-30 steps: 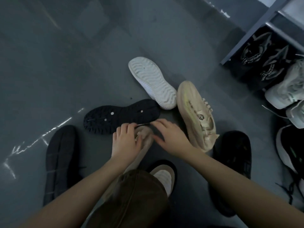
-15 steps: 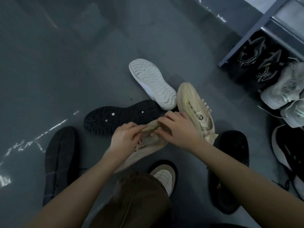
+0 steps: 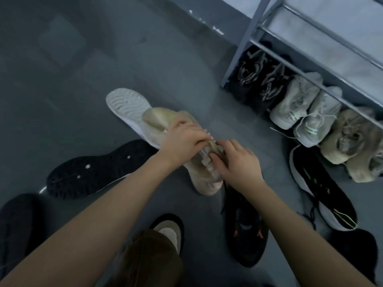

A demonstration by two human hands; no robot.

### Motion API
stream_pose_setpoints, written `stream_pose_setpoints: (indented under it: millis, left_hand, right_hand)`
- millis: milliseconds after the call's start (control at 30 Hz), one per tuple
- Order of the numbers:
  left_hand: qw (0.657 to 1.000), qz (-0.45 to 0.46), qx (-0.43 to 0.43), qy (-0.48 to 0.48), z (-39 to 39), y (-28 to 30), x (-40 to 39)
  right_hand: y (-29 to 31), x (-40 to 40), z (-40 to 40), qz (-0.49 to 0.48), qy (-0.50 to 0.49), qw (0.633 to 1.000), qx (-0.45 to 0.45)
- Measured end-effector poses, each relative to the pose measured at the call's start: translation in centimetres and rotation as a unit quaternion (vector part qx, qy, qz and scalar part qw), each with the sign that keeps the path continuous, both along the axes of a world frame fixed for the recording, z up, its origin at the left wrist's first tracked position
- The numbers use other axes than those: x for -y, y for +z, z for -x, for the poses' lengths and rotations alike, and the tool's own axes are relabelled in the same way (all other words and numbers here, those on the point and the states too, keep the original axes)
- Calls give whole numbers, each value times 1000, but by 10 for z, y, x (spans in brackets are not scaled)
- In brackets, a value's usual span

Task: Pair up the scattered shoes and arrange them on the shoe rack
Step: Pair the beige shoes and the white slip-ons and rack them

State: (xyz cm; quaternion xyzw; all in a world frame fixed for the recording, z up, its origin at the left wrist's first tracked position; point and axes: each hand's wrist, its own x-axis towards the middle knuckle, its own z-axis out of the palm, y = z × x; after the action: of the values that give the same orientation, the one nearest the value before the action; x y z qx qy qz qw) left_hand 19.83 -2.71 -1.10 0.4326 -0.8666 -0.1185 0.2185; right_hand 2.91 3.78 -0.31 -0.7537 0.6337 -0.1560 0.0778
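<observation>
Pairing the beige sneakers (image 3: pixel 199 162) mid-floor, you are clamping both your left hand (image 3: pixel 182 139) and right hand (image 3: pixel 238 162) around them; next you are likely lifting them toward the shoe rack (image 3: pixel 310 30).

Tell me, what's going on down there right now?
Both hands, left and right, gripping the beige sneakers. Rack to the right. White upturned shoe just behind.

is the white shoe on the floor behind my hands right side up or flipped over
Flipped over. The white shoe lies with its wavy-grooved sole facing up; the beige shoes in your hands cover its near end.
</observation>
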Motion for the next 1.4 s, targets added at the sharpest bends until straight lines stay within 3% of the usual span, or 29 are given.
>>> stream_pose_setpoints:
  millis: [100, 200, 333, 433, 533, 733, 900, 1100, 1400]
  left_hand:
    - [998, 51, -16, -31, 29, 1, 6]
    - [994, 22, -66, 87, 43, 4, 1]
    - [941, -218, -23, 256, 39, -4, -32]
    - [891, -326, -2, 315, 34, -20, -61]
    - [836, -431, -136, 313, 37, -29, -71]
    - [814, -398, -228, 357, 40, -33, -67]
    - [829, -335, -250, 372, 29, -27, -66]
    - [862, -257, -289, 327, 32, 21, -54]
    - [929, -135, -277, 206, 72, 104, 4]
  right_hand:
    - [-4, -4, 19, -1, -45, 999, 18]
    - [-21, -14, 36, -59, -135, 988, 50]
    - [-45, -29, 45, -177, -215, 956, 87]
    - [-49, -25, 44, -186, -235, 943, 147]
    - [-51, -12, 41, -185, -237, 938, 174]
    - [-54, 2, 46, -220, -223, 933, 175]
    - [-40, -5, 42, -140, -245, 941, 187]
    - [25, -6, 47, 6, -232, 946, 225]
    - [105, 5, 84, 148, -284, 911, 259]
